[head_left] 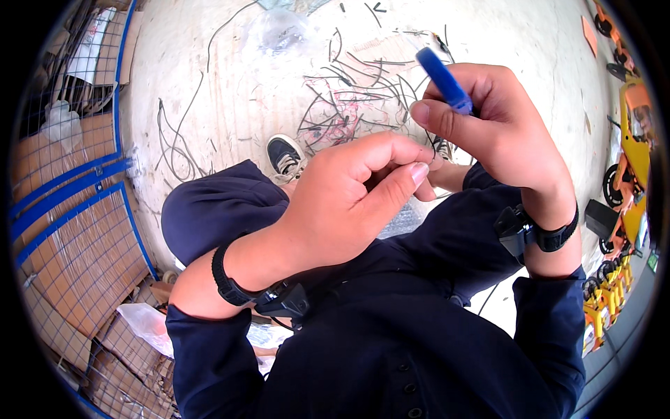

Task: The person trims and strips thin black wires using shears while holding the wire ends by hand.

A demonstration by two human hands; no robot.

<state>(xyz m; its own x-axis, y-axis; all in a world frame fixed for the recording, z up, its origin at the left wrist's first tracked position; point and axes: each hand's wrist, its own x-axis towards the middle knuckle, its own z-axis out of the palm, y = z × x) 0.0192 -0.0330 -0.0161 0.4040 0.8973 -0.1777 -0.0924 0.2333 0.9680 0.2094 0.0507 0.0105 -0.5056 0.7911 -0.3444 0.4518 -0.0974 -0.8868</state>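
My right hand is raised at the upper right, its thumb and curled fingers closed on a narrow blue band, which looks like a roll of tape seen edge-on. Lower and to the left, my left hand pinches with thumb against forefinger. A short bit of something thin and dark, like wire, shows at those fingertips; most of it is hidden. The two hands are apart, with the right thumb just above the left fingertips. Black straps with small dark boxes circle both wrists.
Cut pieces of dark cable lie scattered on the pale floor ahead, near my shoe. Clear plastic lies beyond. A blue mesh cage with cardboard stands left. Yellow and orange wheeled things line the right side.
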